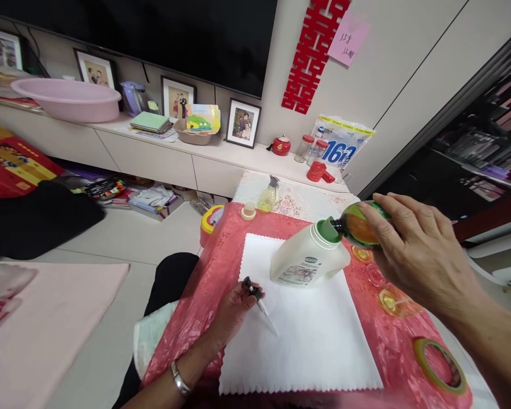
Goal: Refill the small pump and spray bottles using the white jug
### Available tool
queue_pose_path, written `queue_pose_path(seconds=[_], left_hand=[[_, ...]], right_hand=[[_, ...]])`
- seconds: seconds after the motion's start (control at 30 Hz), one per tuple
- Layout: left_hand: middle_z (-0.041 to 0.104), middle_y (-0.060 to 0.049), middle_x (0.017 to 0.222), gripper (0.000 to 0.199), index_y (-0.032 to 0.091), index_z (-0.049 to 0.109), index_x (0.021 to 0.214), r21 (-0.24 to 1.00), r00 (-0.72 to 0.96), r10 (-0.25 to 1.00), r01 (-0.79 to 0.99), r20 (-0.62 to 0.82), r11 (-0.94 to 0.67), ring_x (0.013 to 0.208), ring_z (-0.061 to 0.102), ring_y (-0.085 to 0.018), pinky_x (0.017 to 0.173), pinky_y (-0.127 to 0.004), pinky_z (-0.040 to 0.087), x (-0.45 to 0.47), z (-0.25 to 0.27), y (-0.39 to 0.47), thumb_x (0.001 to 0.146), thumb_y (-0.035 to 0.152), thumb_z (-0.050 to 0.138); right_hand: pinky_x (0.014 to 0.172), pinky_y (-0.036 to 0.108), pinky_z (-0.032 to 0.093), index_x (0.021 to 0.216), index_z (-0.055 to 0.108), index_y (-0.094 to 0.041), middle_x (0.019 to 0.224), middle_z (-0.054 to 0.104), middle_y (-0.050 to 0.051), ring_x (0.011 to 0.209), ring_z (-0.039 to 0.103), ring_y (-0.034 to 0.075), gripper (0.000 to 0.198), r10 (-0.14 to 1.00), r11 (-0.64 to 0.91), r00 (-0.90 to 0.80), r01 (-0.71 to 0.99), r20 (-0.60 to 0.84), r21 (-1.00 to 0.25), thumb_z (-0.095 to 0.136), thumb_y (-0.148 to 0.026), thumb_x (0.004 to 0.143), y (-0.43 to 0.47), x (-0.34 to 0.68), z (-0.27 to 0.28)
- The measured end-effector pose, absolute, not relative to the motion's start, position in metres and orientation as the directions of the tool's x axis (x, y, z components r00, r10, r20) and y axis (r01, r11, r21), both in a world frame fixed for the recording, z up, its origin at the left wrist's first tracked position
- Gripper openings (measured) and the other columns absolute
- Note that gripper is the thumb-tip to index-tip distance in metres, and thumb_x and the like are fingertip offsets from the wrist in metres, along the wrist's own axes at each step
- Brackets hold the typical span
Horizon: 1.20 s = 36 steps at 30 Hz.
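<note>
My right hand [421, 250] is wrapped round a small bottle [361, 225] of amber liquid and tips it sideways. The bottle's black neck meets the green mouth of a large pale detergent jug [309, 258], which stands upright on a white scalloped sheet [306, 352]. Whether liquid is flowing cannot be made out. Low over the sheet, my left hand [234, 309] pinches a dropper [258, 298] by its black cap, its clear tip pointing down and to the right.
A spray bottle [268, 195] and a small pale cap [247, 211] stand behind the sheet. Yellow-rimmed clear cups [392, 302] and a tape roll [440, 364] lie on the red plastic cover [200, 307] at right. Beyond runs a cabinet [153, 153] with a pink basin [68, 99].
</note>
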<state>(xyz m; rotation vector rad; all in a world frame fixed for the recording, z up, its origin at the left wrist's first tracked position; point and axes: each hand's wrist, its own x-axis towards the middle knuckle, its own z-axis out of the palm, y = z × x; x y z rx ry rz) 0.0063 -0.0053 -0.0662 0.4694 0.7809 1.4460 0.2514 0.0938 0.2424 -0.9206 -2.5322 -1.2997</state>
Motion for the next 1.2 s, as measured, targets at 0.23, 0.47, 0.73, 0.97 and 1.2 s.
queue_pose_path(seconds=[0.23,0.47,0.73,0.97,1.2], left_hand=[[0.075,-0.004,0.095,0.04,0.019,0.076,0.095,0.699,-0.053,0.98,-0.708,-0.189,0.097,0.095,0.071,-0.02,0.096,-0.035,0.054,0.006,-0.069,-0.005,0.064,0.038,0.094],[0.075,-0.002,0.094,0.039,0.021,0.076,0.094,0.696,-0.04,0.98,-0.71,-0.193,0.108,0.095,0.071,-0.018,0.097,-0.033,0.053,0.007,-0.069,-0.005,0.064,0.039,0.094],[0.074,-0.002,0.093,0.04,0.02,0.076,0.094,0.687,-0.052,0.98,-0.72,-0.19,0.095,0.094,0.072,-0.018,0.095,-0.033,0.054,0.007,-0.066,-0.005,0.064,0.037,0.095],[0.075,-0.002,0.093,0.04,0.02,0.076,0.094,0.685,-0.049,0.979,-0.721,-0.198,0.103,0.095,0.072,-0.018,0.098,-0.035,0.054,0.008,-0.067,-0.005,0.064,0.037,0.094],[0.075,-0.002,0.092,0.04,0.02,0.077,0.092,0.679,-0.051,0.977,-0.726,-0.208,0.107,0.093,0.072,-0.018,0.096,-0.034,0.056,0.007,-0.063,-0.006,0.061,0.037,0.096]], right_hand=[[0.106,0.049,0.042,0.144,0.044,-0.019,0.147,0.046,0.013,0.135,0.046,0.034,0.051,0.473,0.431,-0.798,0.579,0.373,0.692,0.053,-0.01,0.094,0.093,0.252,0.245],[0.102,0.047,0.044,0.141,0.043,-0.018,0.146,0.047,0.015,0.132,0.049,0.034,0.045,0.391,0.402,-0.846,0.51,0.361,0.76,0.05,-0.012,0.097,0.098,0.253,0.246],[0.106,0.05,0.042,0.143,0.046,-0.017,0.149,0.043,0.015,0.136,0.046,0.035,0.044,0.344,0.438,-0.864,0.493,0.366,0.752,0.044,-0.013,0.099,0.102,0.257,0.247],[0.106,0.051,0.042,0.14,0.048,-0.017,0.15,0.042,0.015,0.136,0.046,0.034,0.04,0.323,0.412,-0.88,0.461,0.347,0.786,0.044,-0.01,0.101,0.101,0.252,0.253],[0.104,0.049,0.043,0.139,0.048,-0.017,0.145,0.048,0.014,0.132,0.051,0.033,0.036,0.292,0.399,-0.896,0.431,0.334,0.809,0.045,-0.011,0.103,0.097,0.244,0.261]])
